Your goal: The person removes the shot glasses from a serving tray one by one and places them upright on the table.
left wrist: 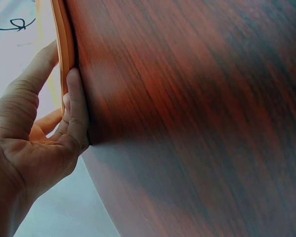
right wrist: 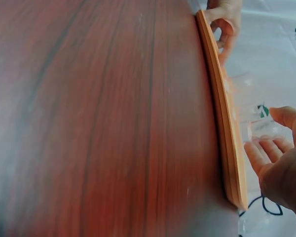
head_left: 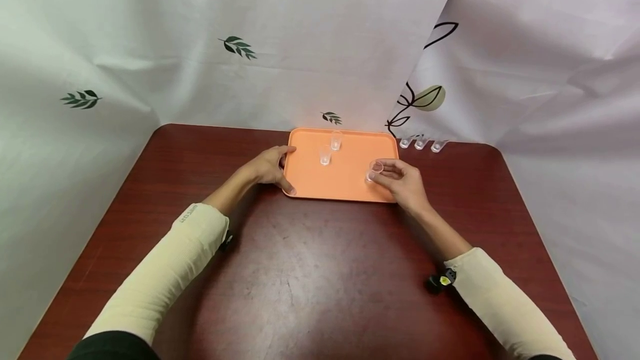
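Creased pale sheeting [head_left: 320, 26], printed with dark leaf sprigs, hangs behind a glossy red-brown bench [head_left: 280, 271] with streaky wood grain and rounded corners. Near its back edge lies a smooth orange tray [head_left: 345, 185], rectangular with a low raised rim. The left hand [head_left: 270, 166] grips the tray's left end, thumb at the near corner. Over the tray's right end, the right hand [head_left: 407, 182] pinches a clear, thin-walled tumbler [head_left: 370, 174] between thumb and fingers; whether its base touches the tray I cannot tell. Two similar clear cups [head_left: 325, 157] stand left of it on the tray. Three small clear pieces [head_left: 421, 143] sit in a row beyond the tray's far right corner, on the bench. Cream sleeves [head_left: 200, 235] cover both forearms.
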A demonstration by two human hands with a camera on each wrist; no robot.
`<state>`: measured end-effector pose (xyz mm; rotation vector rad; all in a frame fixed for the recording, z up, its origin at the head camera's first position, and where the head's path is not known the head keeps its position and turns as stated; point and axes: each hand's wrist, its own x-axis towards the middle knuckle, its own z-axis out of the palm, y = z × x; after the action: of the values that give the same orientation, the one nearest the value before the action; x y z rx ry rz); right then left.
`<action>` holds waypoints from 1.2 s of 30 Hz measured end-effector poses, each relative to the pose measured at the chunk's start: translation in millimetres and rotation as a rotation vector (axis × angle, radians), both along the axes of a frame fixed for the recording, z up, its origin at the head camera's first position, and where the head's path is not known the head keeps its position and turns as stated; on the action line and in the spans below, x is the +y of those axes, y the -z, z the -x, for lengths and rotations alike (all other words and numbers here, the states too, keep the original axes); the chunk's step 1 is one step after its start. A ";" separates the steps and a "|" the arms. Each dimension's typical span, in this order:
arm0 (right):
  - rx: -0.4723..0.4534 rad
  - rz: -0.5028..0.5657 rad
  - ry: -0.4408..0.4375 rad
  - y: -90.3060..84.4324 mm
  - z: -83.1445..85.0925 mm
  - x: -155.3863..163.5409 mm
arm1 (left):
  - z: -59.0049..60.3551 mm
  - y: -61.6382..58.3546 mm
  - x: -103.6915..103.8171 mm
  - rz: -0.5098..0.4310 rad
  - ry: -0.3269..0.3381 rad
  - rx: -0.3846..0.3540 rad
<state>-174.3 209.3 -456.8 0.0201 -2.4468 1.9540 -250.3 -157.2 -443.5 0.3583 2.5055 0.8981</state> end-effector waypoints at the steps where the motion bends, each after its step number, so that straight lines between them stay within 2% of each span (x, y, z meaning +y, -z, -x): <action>1: 0.001 -0.007 0.006 -0.3 -0.5 2.9 | 0.1 0.5 0.0 -0.002 0.000 -0.003; 5: 0.009 -0.027 0.025 -2.2 -2.5 13.9 | 0.3 0.9 0.1 -0.003 0.001 -0.010; 14: 0.049 0.027 0.073 -8.1 -4.3 31.1 | -2.3 -3.5 -0.3 0.011 -0.004 -0.012; 19: 0.064 0.031 0.114 -9.3 -3.8 42.3 | -2.2 -2.1 0.6 -0.003 -0.005 -0.017; 28: 0.052 0.073 0.181 -7.6 -1.3 59.0 | -2.0 0.1 0.0 -0.014 -0.009 -0.021; 36: 0.041 0.125 0.201 -6.8 -0.3 69.7 | -2.8 -2.1 0.5 -0.012 -0.006 -0.017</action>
<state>-174.0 279.0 -450.0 -0.1780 -2.2001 1.9916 -247.5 -156.7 -441.4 0.3463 2.4880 0.9146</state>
